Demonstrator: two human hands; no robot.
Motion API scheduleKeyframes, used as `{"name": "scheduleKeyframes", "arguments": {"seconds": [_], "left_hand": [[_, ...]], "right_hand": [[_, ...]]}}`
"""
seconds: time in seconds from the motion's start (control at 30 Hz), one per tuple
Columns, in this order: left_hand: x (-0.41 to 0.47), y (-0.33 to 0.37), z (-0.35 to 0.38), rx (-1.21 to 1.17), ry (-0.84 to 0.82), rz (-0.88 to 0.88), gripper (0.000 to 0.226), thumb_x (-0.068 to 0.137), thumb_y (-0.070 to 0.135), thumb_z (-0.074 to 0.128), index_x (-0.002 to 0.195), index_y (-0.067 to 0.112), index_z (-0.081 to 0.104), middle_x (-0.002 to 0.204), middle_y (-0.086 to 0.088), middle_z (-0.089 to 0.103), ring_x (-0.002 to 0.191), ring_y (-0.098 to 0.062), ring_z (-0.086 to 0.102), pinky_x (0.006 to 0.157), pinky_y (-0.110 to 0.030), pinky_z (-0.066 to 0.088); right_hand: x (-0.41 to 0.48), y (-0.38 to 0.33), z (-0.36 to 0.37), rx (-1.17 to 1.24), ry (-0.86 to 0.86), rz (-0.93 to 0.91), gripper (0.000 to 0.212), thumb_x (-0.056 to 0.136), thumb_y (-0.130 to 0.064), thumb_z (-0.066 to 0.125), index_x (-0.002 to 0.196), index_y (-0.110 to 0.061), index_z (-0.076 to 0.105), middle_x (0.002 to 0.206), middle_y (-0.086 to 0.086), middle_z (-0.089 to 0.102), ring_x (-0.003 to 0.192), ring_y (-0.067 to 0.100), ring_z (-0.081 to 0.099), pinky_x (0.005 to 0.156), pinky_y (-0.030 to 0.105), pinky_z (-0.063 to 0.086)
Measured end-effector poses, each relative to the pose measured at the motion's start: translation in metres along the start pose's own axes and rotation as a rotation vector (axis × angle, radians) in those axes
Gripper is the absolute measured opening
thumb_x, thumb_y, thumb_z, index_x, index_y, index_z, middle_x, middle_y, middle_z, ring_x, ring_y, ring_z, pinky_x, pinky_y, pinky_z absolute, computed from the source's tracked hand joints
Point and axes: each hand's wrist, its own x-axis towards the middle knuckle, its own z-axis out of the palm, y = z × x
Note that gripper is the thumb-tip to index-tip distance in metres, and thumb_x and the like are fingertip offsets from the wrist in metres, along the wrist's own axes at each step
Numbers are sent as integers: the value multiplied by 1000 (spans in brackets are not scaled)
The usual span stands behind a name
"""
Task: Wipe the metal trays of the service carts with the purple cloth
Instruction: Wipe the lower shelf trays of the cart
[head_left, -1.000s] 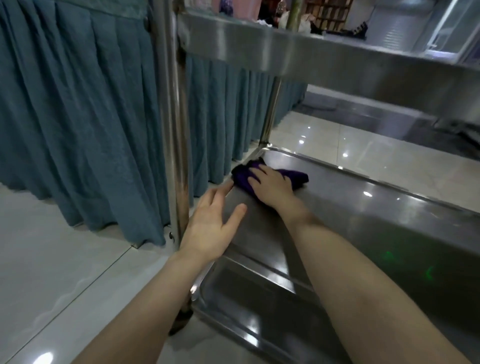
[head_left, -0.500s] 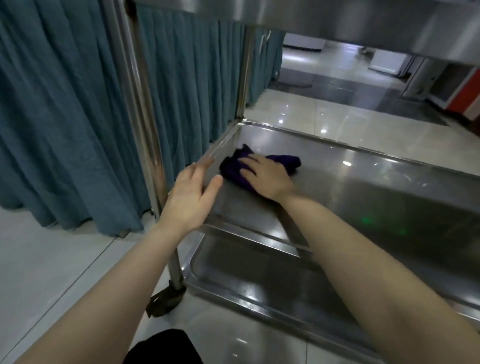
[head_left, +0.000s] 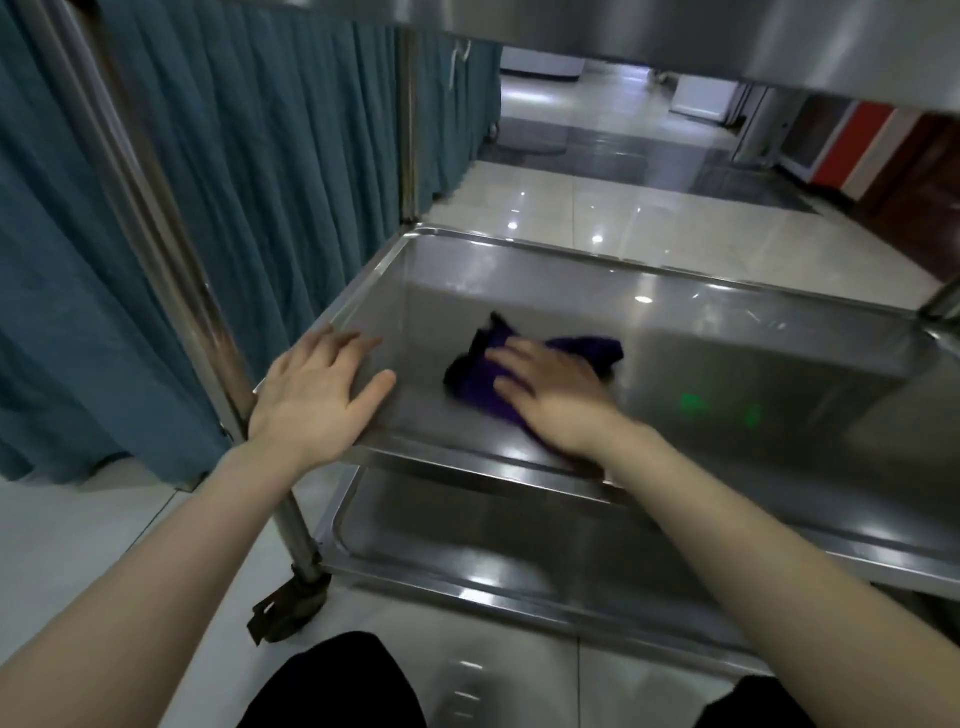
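The cart's middle metal tray (head_left: 727, 332) fills the centre of the head view. On its near left part lies the crumpled purple cloth (head_left: 480, 376). My right hand (head_left: 556, 395) presses flat on the cloth with straight fingers and covers much of it. My left hand (head_left: 317, 395) rests with spread fingers on the tray's near left corner, beside the cart's upright post (head_left: 156, 244). A lower metal tray (head_left: 441, 566) sits underneath, near the floor.
The underside of the top tray (head_left: 727, 36) hangs close overhead. A teal pleated curtain (head_left: 270, 156) runs along the left. A caster wheel (head_left: 291, 603) stands on the glossy tiled floor (head_left: 649, 218). My dark-clad knees (head_left: 337, 686) show at the bottom edge.
My right hand has slid the cloth from the tray's far left corner toward the near middle. The camera dropped lower, below the top tray. My left hand stayed on the tray's corner.
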Motion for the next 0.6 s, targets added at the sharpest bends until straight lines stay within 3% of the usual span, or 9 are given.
{"name": "scheduleKeyframes", "arguments": {"seconds": [0.1, 0.13, 0.27, 0.33, 0.4, 0.5, 0.6], "left_hand": [[-1, -1, 0, -4, -32, 0, 55, 93, 49, 37, 144, 30, 36, 155, -1, 31, 145, -23, 19, 117, -46, 20], [-1, 0, 1, -11, -31, 0, 53, 94, 46, 39, 144, 29, 37, 155, -2, 30, 145, -24, 19, 117, -47, 20], [-1, 4, 5, -54, 36, 0, 48, 96, 40, 44, 141, 23, 43, 151, -9, 35, 142, -31, 22, 116, -50, 22], [5, 21, 6, -67, 63, 19, 47, 96, 35, 48, 139, 18, 46, 149, -14, 38, 140, -35, 25, 115, -50, 22], [11, 56, 11, -105, 34, 71, 46, 97, 38, 39, 138, 17, 47, 146, -13, 42, 138, -35, 29, 114, -48, 25], [8, 120, 26, -219, -5, 187, 49, 94, 38, 37, 137, 17, 49, 143, -10, 46, 139, -30, 30, 114, -46, 25], [3, 136, 32, -204, 65, 197, 43, 96, 33, 44, 134, 15, 53, 139, -11, 51, 138, -30, 34, 113, -45, 27]], "right_hand": [[50, 36, -12, 63, 32, 421, 48, 103, -40, 28, 149, -27, 30, 159, 1, 22, 144, 27, 21, 117, 53, 12], [55, 42, -13, 59, 40, 480, 48, 103, -39, 27, 149, -26, 29, 158, 3, 21, 144, 28, 20, 116, 56, 11], [5, 33, -12, 48, -18, 265, 48, 102, -45, 27, 149, -34, 31, 159, -4, 22, 142, 26, 25, 117, 49, 14], [-60, 26, -10, 16, 53, 106, 47, 100, -50, 29, 145, -38, 37, 156, -7, 30, 138, 23, 33, 115, 44, 21], [-118, 19, -13, 45, 90, 32, 49, 98, -55, 25, 141, -40, 43, 150, -10, 39, 131, 20, 41, 111, 43, 28], [-125, 42, -19, 32, 56, 75, 54, 95, -60, 20, 142, -43, 39, 152, -12, 36, 133, 18, 38, 112, 42, 27], [-69, 84, -27, -31, 17, 292, 49, 100, -52, 28, 148, -40, 30, 158, -10, 23, 141, 22, 28, 116, 42, 18]]}}
